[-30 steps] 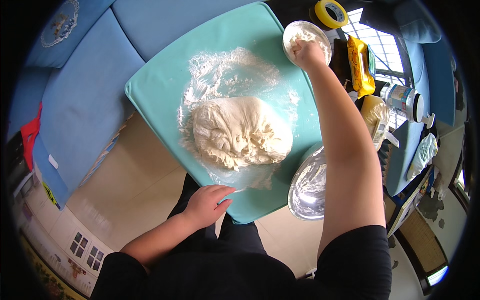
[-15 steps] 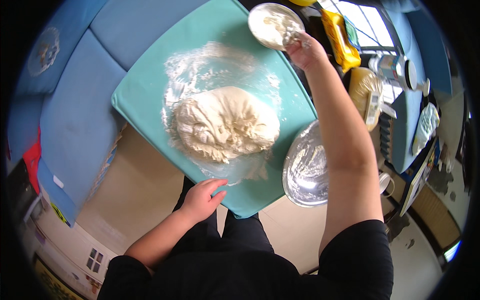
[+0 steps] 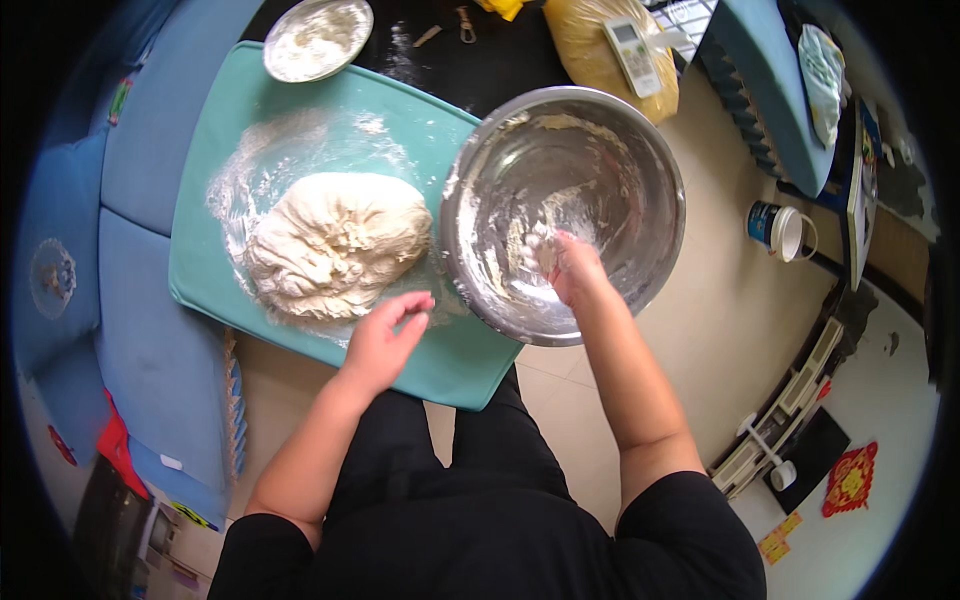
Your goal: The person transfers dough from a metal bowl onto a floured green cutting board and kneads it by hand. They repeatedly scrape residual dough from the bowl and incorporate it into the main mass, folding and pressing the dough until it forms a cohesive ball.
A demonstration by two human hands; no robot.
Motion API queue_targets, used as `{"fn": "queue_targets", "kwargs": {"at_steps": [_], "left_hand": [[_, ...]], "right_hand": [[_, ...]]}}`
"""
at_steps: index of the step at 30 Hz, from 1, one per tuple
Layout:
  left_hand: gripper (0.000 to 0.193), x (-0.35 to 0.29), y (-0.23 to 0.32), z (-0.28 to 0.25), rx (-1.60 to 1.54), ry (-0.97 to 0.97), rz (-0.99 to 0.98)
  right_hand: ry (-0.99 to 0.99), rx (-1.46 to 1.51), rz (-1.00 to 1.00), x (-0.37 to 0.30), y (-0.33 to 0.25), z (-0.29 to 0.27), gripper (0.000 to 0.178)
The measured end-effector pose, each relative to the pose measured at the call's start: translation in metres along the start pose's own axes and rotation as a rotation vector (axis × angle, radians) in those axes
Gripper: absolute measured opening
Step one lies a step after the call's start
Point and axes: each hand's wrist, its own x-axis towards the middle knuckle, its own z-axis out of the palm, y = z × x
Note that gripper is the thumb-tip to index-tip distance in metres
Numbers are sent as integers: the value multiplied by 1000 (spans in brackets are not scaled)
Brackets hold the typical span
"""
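Note:
Over the large steel mixing bowl point(image 3: 655, 170), my right hand point(image 3: 577, 272) is lowered toward the inside, its fingers drawn together round some white flour point(image 3: 541, 252). Dough smears and flour streaks coat the bowl's inner wall. A big, lumpy mound of dough point(image 3: 335, 245) rests on the green board point(image 3: 215, 130), with flour scattered around it. My left hand point(image 3: 385, 335) hovers by the board's near edge, close to the dough, empty, with thumb and fingers apart. At the board's far left corner stands a small bowl of flour point(image 3: 318, 40).
A black tabletop point(image 3: 465, 65) lies beyond the board. On it sits a yellowish bag point(image 3: 575, 45) with a white remote control point(image 3: 635, 58) on top. A blue sofa point(image 3: 150, 170) borders the left. On the floor at right stands a small bucket point(image 3: 780, 230).
My right hand has moved from the small flour bowl to the steel bowl, carrying flour. The view has swung right, showing the whole steel bowl. My left hand stays near the board's edge.

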Motion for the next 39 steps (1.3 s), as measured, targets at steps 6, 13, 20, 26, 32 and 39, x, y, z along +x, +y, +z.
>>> {"fn": "queue_targets", "kwargs": {"at_steps": [6,13,20,26,32,39], "left_hand": [[25,75,47,4,65,173,199],[34,192,90,5,448,299,481],[34,269,111,19,604,-39,507],[34,282,93,9,549,-106,606],[33,281,87,5,579,-33,653],[32,273,90,12,589,38,659]], "right_hand": [[-384,420,-484,43,-71,-33,34],[89,320,-765,63,-64,-46,34],[393,-106,-1080,104,-68,11,34],[523,-177,-1130,140,-72,41,29],[456,-385,-1333,127,-61,86,18],[-94,-572,-1324,76,6,89,15]]}}
